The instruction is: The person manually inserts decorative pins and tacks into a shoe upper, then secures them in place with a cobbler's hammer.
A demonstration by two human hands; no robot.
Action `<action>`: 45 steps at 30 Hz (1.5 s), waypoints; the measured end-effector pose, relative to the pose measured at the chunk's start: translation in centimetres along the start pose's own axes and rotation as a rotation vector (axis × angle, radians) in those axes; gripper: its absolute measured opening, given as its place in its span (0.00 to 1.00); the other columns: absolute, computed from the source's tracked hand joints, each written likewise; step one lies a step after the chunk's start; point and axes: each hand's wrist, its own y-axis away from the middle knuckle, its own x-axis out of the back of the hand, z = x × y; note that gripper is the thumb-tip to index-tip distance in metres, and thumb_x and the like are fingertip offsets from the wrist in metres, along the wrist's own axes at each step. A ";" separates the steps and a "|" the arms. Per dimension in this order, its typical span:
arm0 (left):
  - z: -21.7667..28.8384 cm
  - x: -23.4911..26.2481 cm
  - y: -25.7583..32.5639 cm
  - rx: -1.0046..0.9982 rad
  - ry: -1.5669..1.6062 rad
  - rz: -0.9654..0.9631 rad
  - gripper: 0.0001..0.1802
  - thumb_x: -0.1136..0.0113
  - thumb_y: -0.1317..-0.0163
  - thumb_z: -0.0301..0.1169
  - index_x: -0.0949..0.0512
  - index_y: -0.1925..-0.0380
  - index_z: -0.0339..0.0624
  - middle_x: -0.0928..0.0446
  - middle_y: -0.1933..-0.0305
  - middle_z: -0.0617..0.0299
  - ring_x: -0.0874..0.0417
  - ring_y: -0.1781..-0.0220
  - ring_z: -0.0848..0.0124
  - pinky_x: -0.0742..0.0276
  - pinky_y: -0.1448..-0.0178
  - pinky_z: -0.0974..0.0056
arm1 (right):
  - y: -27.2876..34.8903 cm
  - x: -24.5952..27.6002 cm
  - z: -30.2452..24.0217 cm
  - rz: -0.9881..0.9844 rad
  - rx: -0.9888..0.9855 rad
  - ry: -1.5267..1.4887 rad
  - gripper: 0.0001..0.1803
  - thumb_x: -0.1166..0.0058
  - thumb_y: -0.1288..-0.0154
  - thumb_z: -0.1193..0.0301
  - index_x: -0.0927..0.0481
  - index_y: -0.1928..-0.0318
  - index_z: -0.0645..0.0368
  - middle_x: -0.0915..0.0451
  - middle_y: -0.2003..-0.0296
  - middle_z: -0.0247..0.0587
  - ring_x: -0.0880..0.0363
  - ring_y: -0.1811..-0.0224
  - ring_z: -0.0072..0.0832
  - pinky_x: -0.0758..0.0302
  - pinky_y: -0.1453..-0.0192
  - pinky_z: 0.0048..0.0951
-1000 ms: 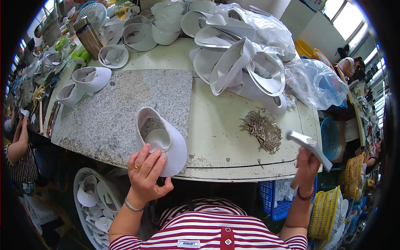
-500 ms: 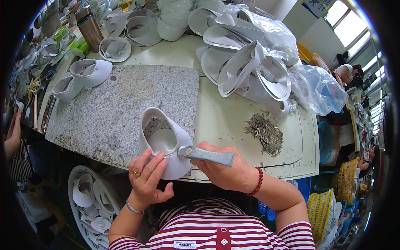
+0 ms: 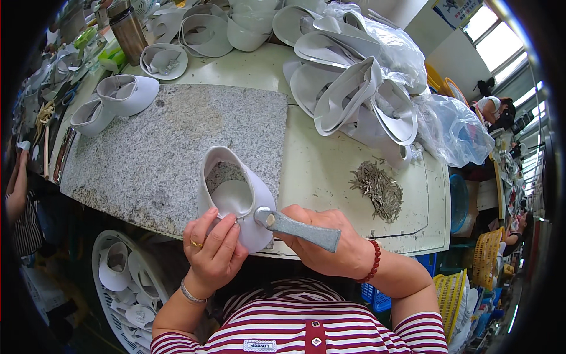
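Note:
A white shoe upper (image 3: 259, 183) stands near the front edge of a speckled grey stone slab (image 3: 159, 153), its oval opening facing up. My left hand (image 3: 215, 245) is closed on its near rim, fingertips at the seam and thumb tucked in against it. In my right hand (image 3: 327, 236) is a hammer (image 3: 303, 230) with a grey metal head; its round face sits at the right side of the upper, by the rim. The wedge-shaped tail points right. My fist hides the handle. From here I cannot tell whether the face presses on the upper.
Two white uppers (image 3: 127, 97) stand at the slab's far left. More uppers (image 3: 348, 94) and plastic bags (image 3: 454, 130) are heaped at the back. Thin grey slivers (image 3: 380, 192) lie on the right. A metal flask (image 3: 127, 32) stands far left; a white basket (image 3: 97, 259) of pieces is below.
My right hand and the hammer have shifted slightly right, and the hammer tail tilts lower. The left thumb, spread out before, has drawn in toward the fingers. The view has shifted a little.

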 end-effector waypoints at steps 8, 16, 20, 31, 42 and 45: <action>0.0 0.2 0.0 0.010 0.029 -0.027 0.16 0.40 0.50 0.25 0.18 0.59 0.38 0.18 0.49 0.58 0.23 0.40 0.52 0.34 0.39 0.50 | -0.3 0.1 -0.5 -0.057 -0.055 0.035 0.11 0.46 0.33 0.68 0.29 0.53 0.57 0.23 0.74 0.43 0.20 0.76 0.42 0.24 0.76 0.39; 0.1 -0.6 -0.1 0.111 0.139 0.059 0.15 0.41 0.52 0.20 0.20 0.61 0.36 0.21 0.50 0.52 0.23 0.41 0.49 0.27 0.39 0.50 | -0.6 0.0 -0.5 -0.119 -0.072 0.030 0.11 0.46 0.33 0.70 0.28 0.52 0.56 0.24 0.73 0.43 0.20 0.76 0.42 0.24 0.77 0.40; 0.7 -0.4 -0.7 0.184 0.156 0.007 0.15 0.42 0.53 0.21 0.21 0.61 0.35 0.21 0.50 0.52 0.24 0.41 0.49 0.28 0.38 0.50 | -0.2 -0.1 -0.3 -0.165 -0.158 -0.009 0.12 0.45 0.33 0.70 0.28 0.52 0.55 0.23 0.70 0.44 0.19 0.75 0.42 0.24 0.77 0.41; 0.9 0.0 -0.8 0.095 0.056 -0.044 0.17 0.42 0.54 0.21 0.20 0.59 0.34 0.20 0.51 0.53 0.24 0.43 0.53 0.31 0.38 0.51 | -1.1 0.5 -0.3 -0.101 -0.219 -0.175 0.10 0.47 0.29 0.70 0.26 0.51 0.58 0.22 0.69 0.47 0.20 0.69 0.48 0.25 0.67 0.41; 0.6 0.0 -0.8 0.094 0.068 -0.056 0.17 0.42 0.53 0.22 0.20 0.60 0.34 0.20 0.51 0.54 0.24 0.43 0.53 0.31 0.39 0.51 | -1.0 0.2 1.1 -0.076 -0.167 -0.298 0.10 0.49 0.28 0.74 0.22 0.51 0.66 0.24 0.62 0.49 0.23 0.64 0.42 0.27 0.58 0.36; 0.5 0.0 -0.7 0.096 0.079 -0.051 0.17 0.42 0.54 0.22 0.20 0.60 0.34 0.20 0.51 0.54 0.24 0.43 0.53 0.31 0.40 0.51 | -1.2 0.2 1.4 -0.070 -0.174 -0.351 0.10 0.49 0.28 0.74 0.22 0.52 0.67 0.24 0.62 0.49 0.23 0.63 0.42 0.27 0.57 0.36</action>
